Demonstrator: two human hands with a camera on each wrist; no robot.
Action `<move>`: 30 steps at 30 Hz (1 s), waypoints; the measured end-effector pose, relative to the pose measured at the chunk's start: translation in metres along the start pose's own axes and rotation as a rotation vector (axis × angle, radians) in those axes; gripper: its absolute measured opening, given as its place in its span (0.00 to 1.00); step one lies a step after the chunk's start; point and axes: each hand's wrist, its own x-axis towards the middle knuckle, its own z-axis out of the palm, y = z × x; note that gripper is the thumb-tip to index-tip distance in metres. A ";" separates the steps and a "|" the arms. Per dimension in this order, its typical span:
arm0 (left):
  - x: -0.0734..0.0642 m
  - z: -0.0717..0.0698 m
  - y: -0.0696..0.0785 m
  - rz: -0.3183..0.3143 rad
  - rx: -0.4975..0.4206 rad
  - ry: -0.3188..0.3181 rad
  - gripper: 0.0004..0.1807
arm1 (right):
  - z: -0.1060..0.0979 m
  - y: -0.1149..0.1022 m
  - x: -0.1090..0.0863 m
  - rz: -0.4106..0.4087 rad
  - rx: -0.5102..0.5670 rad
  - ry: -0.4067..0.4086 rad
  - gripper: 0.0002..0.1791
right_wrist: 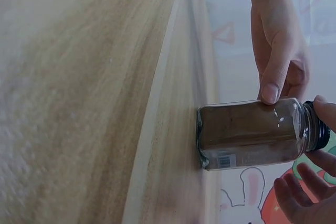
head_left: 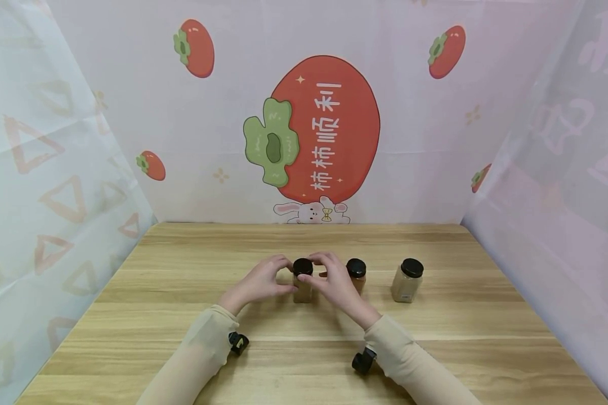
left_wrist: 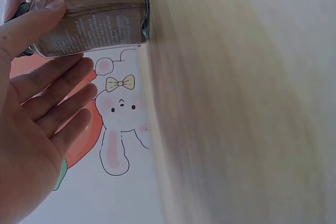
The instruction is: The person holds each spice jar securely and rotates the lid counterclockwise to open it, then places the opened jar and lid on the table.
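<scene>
A clear square spice jar (head_left: 302, 291) of brown powder stands upright on the table, its black lid (head_left: 303, 266) at the top. My left hand (head_left: 261, 284) holds the jar's body from the left. In the left wrist view its thumb lies against the printed side of the jar (left_wrist: 100, 17), while the other fingers reach past the far side. From the right, my right hand (head_left: 336, 284) pinches the lid between thumb and finger. The right wrist view shows these fingertips at the lid (right_wrist: 319, 125), with a small barcode label on the glass.
Just right of my right hand stands a second black-lidded jar (head_left: 357, 269) with reddish-brown contents, partly hidden by the hand. A third jar (head_left: 404, 288) with paler powder is farther right. Behind the wooden table (head_left: 223, 242) hangs a persimmon-printed backdrop (head_left: 410, 185).
</scene>
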 end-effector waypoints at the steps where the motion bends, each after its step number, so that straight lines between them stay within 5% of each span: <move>1: 0.000 0.000 0.000 0.003 0.000 -0.001 0.22 | 0.000 0.000 0.000 -0.003 0.002 0.001 0.26; 12: 0.001 0.000 0.001 0.020 0.025 -0.026 0.21 | -0.004 -0.001 0.002 -0.013 0.019 -0.037 0.23; 30: 0.000 -0.002 0.002 0.055 0.028 -0.012 0.21 | -0.014 0.006 0.005 -0.055 0.047 -0.278 0.23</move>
